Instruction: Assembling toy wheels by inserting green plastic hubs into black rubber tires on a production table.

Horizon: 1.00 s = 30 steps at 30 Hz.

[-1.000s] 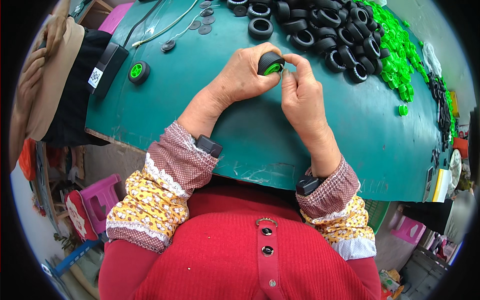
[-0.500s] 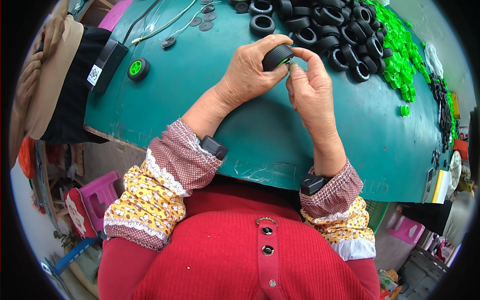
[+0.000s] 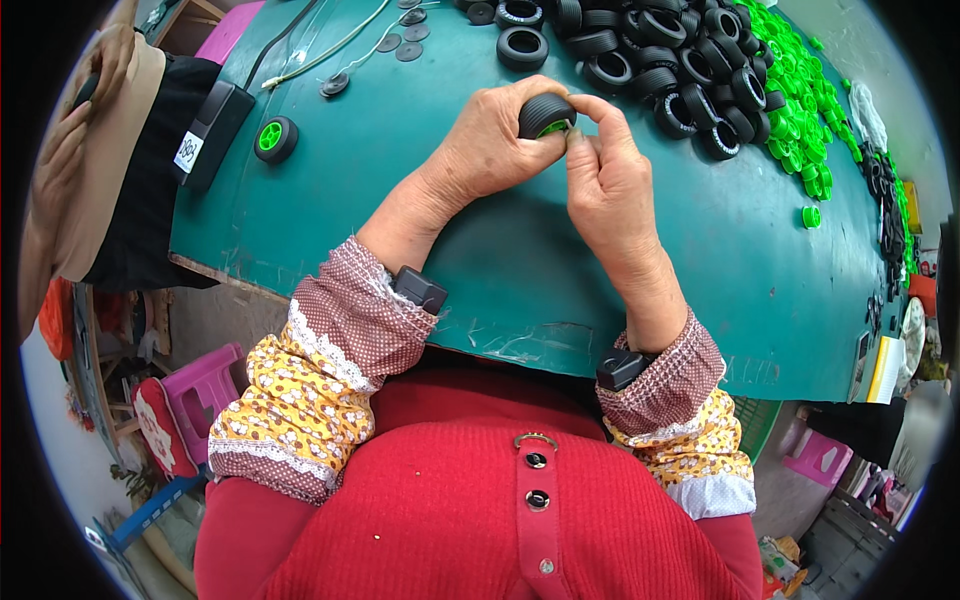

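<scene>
The wheel (image 3: 545, 108) looks like dull, ridged rubber around a smooth plastic middle (image 3: 553, 127). The tires (image 3: 658, 80) in the pile look like dull rubber too, and the rims (image 3: 798, 140) are bright, smooth plastic. The counter (image 3: 480, 280) is smooth and a bit shiny. The sweater (image 3: 430, 500) is ribbed, knitted cloth with glossy buttons (image 3: 537, 461). The sleeve covers (image 3: 295, 395) are printed cloth with lacy trim.

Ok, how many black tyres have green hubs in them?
2: the held wheel in the left hand, with the right hand at its edge, and the second wheel on the table at left. Others may be hidden in the tyre heap.
</scene>
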Tool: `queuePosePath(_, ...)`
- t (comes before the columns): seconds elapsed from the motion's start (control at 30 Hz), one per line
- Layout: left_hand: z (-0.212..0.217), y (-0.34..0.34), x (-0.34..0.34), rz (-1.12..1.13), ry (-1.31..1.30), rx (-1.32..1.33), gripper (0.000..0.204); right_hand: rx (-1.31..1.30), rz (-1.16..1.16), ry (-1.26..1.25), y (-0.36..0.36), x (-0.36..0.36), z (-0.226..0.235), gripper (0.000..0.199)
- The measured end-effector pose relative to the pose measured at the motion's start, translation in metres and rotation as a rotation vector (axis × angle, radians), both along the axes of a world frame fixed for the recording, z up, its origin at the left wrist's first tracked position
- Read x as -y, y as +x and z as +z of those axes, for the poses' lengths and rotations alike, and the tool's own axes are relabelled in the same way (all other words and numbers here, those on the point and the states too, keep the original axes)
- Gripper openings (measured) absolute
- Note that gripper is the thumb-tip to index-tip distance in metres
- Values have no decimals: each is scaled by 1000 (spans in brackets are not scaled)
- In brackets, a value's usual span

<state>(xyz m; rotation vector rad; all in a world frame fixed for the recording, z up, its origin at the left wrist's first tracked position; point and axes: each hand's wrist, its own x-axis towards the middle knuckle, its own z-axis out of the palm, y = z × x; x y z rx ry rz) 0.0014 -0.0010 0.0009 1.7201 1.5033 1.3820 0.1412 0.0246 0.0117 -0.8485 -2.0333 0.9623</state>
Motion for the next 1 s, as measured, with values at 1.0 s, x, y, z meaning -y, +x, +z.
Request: queuePosePath(1.0, 3, -18, -5, -114, -348, 1040, 46, 595, -359, 532, 32, -59, -24, 18)
